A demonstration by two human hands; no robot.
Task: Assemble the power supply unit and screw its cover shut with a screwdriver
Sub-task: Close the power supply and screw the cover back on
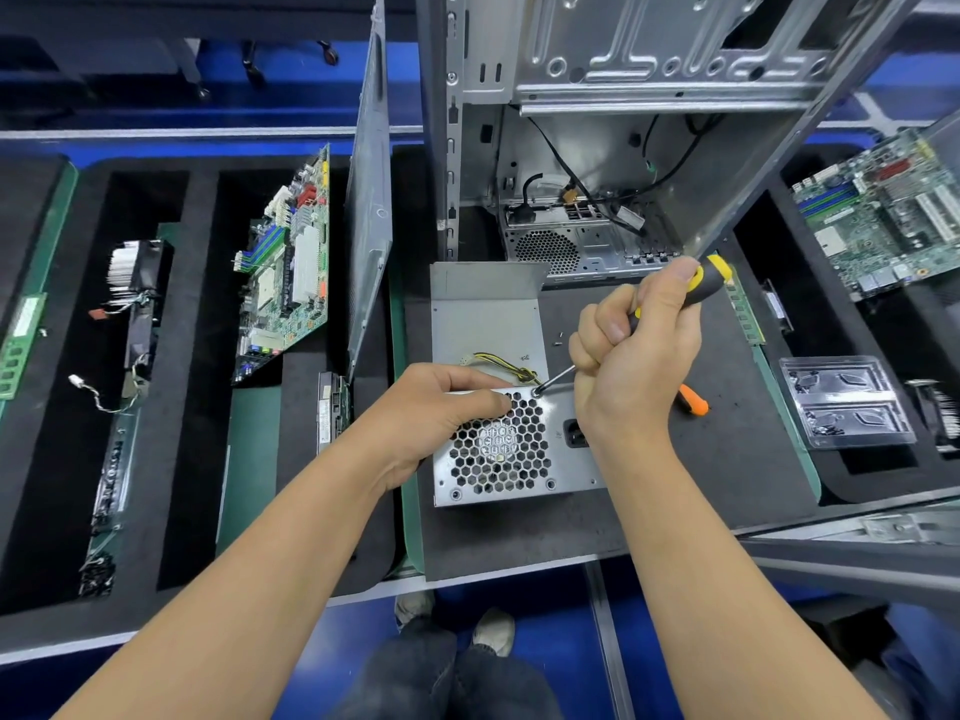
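The grey metal power supply unit (498, 454) stands on the dark mat, its honeycomb fan grille facing me. My left hand (436, 407) grips its upper left edge, fingers lying over the top of the grille. My right hand (636, 356) is closed around a black and yellow screwdriver (701, 280). The shaft slants down to the left, and its tip rests on a screw (537, 391) at the top edge of the grille face. Yellow and black wires (506, 365) trail out behind the unit. A few loose screws (558, 339) lie on the mat beyond it.
An open computer case (597, 174) stands just behind the unit. An orange-handled tool (693, 400) lies right of my right hand. Motherboards rest at left (288, 262) and far right (883, 215). A clear plastic tray (847, 402) sits at right, a metal side panel (369, 200) leans at left.
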